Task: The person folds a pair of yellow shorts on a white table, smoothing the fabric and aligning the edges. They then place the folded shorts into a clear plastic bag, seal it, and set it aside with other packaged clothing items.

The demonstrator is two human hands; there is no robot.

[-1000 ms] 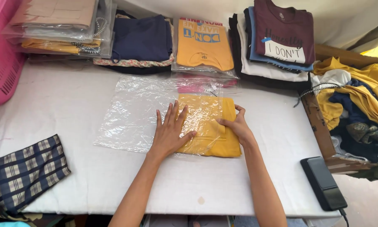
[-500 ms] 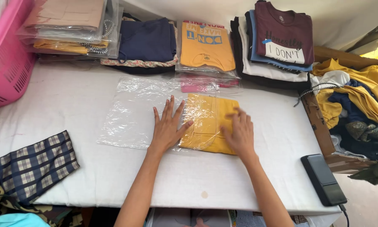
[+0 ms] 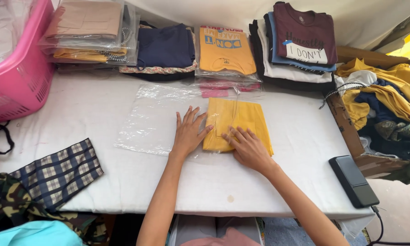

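Both hands are flat and open here, not gripping anything. The left hand (image 3: pixel 189 133) is spread on the clear plastic bag (image 3: pixel 157 116), fingertips touching the left edge of the folded yellow shirt (image 3: pixel 238 120). The right hand (image 3: pixel 248 148) presses down on the shirt's near edge. The shirt sits mid-desk (image 3: pixel 91 109), with stacks of folded shirts (image 3: pixel 300 43) along the far side and a pink basket (image 3: pixel 18 86) far left.

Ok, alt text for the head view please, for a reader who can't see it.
Two bare hands press flat on a folded yellow garment on a white table: the left hand at its edge on a clear plastic bag, the right hand on top. Folded shirt stacks line the far edge.
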